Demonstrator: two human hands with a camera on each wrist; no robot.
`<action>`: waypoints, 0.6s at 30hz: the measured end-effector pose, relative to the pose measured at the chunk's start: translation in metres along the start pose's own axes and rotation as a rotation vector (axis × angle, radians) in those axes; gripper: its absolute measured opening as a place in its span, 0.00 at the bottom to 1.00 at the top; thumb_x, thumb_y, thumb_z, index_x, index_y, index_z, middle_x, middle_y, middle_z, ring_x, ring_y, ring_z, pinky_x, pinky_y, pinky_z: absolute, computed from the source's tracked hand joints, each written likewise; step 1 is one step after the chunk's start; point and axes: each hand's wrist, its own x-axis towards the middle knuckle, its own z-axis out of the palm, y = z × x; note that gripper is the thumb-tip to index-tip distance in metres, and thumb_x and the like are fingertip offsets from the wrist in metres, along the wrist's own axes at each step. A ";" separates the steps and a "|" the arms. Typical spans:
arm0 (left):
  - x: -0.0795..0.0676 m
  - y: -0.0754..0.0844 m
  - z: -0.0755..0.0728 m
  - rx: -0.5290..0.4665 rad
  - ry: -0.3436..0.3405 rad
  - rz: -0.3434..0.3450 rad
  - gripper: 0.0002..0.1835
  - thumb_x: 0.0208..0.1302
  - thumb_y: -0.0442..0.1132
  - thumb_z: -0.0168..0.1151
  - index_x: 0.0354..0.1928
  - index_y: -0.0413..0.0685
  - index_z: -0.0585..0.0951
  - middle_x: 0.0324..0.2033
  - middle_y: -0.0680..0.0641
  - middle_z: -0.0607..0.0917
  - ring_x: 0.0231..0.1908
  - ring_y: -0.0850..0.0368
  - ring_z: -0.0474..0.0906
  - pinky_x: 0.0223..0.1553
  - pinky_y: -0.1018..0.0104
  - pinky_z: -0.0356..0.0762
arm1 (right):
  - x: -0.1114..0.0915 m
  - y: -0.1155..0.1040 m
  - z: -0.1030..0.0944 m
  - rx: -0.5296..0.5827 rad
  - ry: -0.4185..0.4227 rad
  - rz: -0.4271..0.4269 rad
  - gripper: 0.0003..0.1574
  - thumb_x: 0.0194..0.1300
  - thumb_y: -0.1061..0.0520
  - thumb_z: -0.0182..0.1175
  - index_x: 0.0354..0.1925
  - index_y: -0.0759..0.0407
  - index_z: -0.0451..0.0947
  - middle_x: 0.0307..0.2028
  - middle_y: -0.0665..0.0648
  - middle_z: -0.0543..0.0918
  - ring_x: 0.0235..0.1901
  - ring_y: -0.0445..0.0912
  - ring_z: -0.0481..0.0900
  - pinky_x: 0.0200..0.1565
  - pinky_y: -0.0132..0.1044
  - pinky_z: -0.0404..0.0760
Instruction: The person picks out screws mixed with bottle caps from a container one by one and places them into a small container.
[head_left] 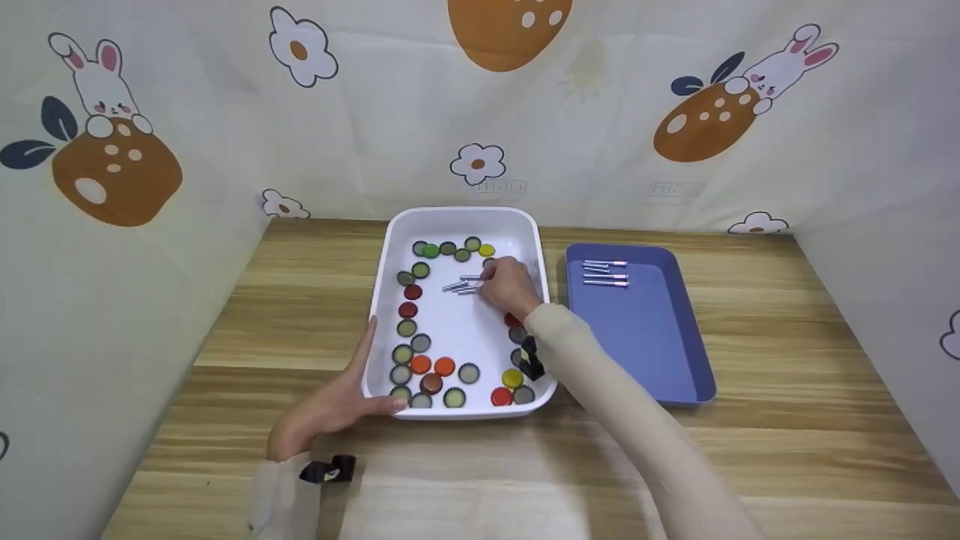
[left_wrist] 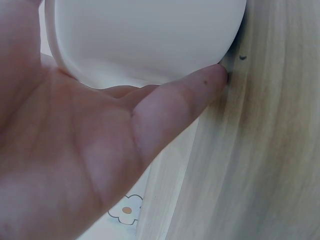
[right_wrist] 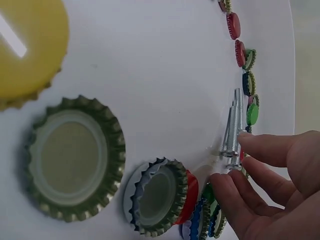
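Observation:
A white tray (head_left: pixel 457 411) holds bottle caps (head_left: pixel 444 366) around its sides and several silver screws (head_left: pixel 459 288) near the middle. My right hand (head_left: pixel 510 285) reaches inside, its thumb and fingers pinching a screw among that cluster. In the right wrist view, the fingertips meet the screws (right_wrist: pixel 234 125) at their head ends; the exact contact is partly hidden. At the tray's front left corner rests my left hand (head_left: pixel 337 397), its thumb along the front and its fingers against the left side. The left wrist view shows the straight thumb (left_wrist: pixel 175 105) touching the tray's outer wall.
Right of the white tray lies a blue tray (head_left: pixel 637 352) with several screws (head_left: pixel 606 275) near its far end. Both trays stand on a wooden table (head_left: pixel 787 360). A patterned cloth (head_left: pixel 390 135) hangs behind and at the sides.

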 end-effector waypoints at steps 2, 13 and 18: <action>0.000 0.000 -0.001 -0.002 -0.001 0.011 0.69 0.58 0.44 0.74 0.78 0.59 0.24 0.77 0.34 0.53 0.62 0.45 0.72 0.77 0.43 0.45 | 0.000 0.000 0.000 -0.010 -0.005 0.000 0.13 0.58 0.66 0.66 0.43 0.66 0.86 0.47 0.63 0.87 0.51 0.56 0.81 0.54 0.44 0.80; -0.001 0.000 0.000 0.006 -0.003 -0.024 0.69 0.57 0.47 0.74 0.78 0.63 0.24 0.78 0.36 0.51 0.66 0.43 0.69 0.78 0.42 0.43 | -0.002 -0.002 0.003 -0.164 -0.047 -0.052 0.14 0.61 0.66 0.65 0.47 0.66 0.84 0.46 0.63 0.87 0.50 0.56 0.82 0.54 0.43 0.82; -0.001 0.001 0.000 0.009 -0.007 -0.027 0.69 0.58 0.48 0.74 0.78 0.65 0.24 0.79 0.37 0.48 0.68 0.42 0.66 0.78 0.42 0.43 | -0.001 -0.003 0.003 -0.249 -0.033 -0.100 0.13 0.58 0.67 0.66 0.44 0.67 0.84 0.43 0.64 0.88 0.47 0.57 0.84 0.51 0.44 0.83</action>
